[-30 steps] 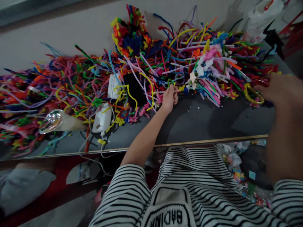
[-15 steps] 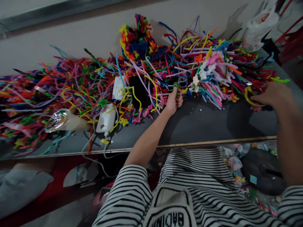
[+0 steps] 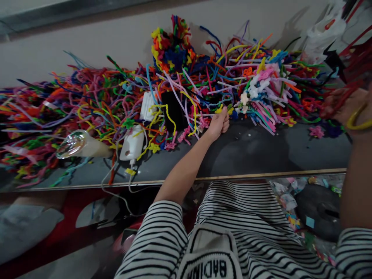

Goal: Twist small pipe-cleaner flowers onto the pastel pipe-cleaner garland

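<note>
My left hand is closed at the front edge of a long heap of fuzzy coloured stems; whatever it may hold is hidden by its fingers. To its right lies a bundle of pink, white and blue stems with flower shapes. Near the right edge my right hand is blurred beside red stems, with a yellow loop at its fingers or palm. Below it on the dark table sit a pink flower shape and a dark blue one.
A white device with a cable, a black flat object and a cone-shaped wrapper lie to the left. A plastic bag stands at the back right. Under the table is a round dark base among scraps.
My right hand has moved right and slightly up, away from the small flowers on the table. The green piece seen at my left hand's fingertips before no longer shows.
</note>
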The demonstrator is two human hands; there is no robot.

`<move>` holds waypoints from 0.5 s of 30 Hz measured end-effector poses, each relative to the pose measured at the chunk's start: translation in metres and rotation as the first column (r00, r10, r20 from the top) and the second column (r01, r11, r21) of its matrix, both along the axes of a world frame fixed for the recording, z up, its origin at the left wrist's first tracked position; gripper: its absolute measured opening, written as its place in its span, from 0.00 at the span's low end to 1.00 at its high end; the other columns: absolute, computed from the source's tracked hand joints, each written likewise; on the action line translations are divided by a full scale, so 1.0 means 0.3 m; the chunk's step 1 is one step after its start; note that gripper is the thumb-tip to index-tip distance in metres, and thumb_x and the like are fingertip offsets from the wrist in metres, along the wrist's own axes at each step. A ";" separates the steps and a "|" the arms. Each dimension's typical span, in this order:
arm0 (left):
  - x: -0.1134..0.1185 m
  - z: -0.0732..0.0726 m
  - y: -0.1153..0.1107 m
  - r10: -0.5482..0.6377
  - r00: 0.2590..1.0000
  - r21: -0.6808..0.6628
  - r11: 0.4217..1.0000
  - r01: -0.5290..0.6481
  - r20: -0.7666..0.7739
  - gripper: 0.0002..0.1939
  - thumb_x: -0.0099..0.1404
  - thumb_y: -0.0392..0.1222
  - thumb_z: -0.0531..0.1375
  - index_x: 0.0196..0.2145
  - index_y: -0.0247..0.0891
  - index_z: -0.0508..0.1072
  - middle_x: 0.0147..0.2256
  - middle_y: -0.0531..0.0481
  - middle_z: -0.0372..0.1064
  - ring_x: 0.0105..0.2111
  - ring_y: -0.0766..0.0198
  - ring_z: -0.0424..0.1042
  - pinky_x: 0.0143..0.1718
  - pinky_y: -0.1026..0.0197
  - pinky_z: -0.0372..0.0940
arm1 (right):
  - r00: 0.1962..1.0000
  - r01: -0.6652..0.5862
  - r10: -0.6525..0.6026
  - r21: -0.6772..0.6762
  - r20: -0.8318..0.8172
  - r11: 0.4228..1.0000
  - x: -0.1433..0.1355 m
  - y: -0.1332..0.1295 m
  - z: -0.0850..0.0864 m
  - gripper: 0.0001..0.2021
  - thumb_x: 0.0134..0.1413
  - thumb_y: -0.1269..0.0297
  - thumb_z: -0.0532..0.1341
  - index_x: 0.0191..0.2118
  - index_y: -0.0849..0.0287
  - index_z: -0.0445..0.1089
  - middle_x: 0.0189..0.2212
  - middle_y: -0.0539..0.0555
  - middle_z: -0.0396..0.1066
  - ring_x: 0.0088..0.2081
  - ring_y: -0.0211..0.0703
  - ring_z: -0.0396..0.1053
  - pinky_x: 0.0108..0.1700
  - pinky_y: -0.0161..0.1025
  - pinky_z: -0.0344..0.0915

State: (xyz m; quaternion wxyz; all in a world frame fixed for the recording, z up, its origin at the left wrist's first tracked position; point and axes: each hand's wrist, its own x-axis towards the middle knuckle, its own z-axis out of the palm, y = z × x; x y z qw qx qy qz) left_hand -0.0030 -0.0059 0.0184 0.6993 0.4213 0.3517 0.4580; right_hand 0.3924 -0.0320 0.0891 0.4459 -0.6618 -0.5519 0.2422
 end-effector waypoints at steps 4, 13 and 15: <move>0.005 0.006 -0.005 -0.001 0.999 0.005 1.000 0.001 -0.032 0.31 0.70 0.68 0.51 0.21 0.42 0.49 0.14 0.63 0.35 0.13 0.75 0.36 0.14 0.66 0.33 | 0.888 -0.376 0.296 -0.186 -0.353 0.908 -0.208 -0.123 0.105 0.45 0.34 0.14 0.48 0.34 0.56 0.67 0.34 0.64 0.68 0.32 0.51 0.69 0.34 0.49 0.68; 0.001 0.010 -0.012 -0.013 1.000 -0.036 0.999 0.012 -0.028 0.32 0.69 0.71 0.48 0.22 0.41 0.48 0.15 0.64 0.34 0.13 0.75 0.35 0.14 0.67 0.35 | 0.375 -0.919 0.454 -0.259 -0.808 0.298 -0.563 -0.205 0.000 0.38 0.57 0.25 0.37 0.39 0.57 0.62 0.30 0.53 0.61 0.25 0.39 0.60 0.27 0.38 0.65; 0.002 0.006 -0.012 -0.013 0.999 -0.024 1.000 0.012 -0.032 0.32 0.69 0.71 0.47 0.22 0.41 0.49 0.15 0.63 0.35 0.12 0.75 0.36 0.14 0.67 0.36 | 0.349 -0.931 0.430 -0.255 -0.832 0.261 -0.600 -0.178 -0.024 0.37 0.58 0.26 0.39 0.40 0.58 0.62 0.30 0.52 0.61 0.25 0.37 0.59 0.27 0.37 0.65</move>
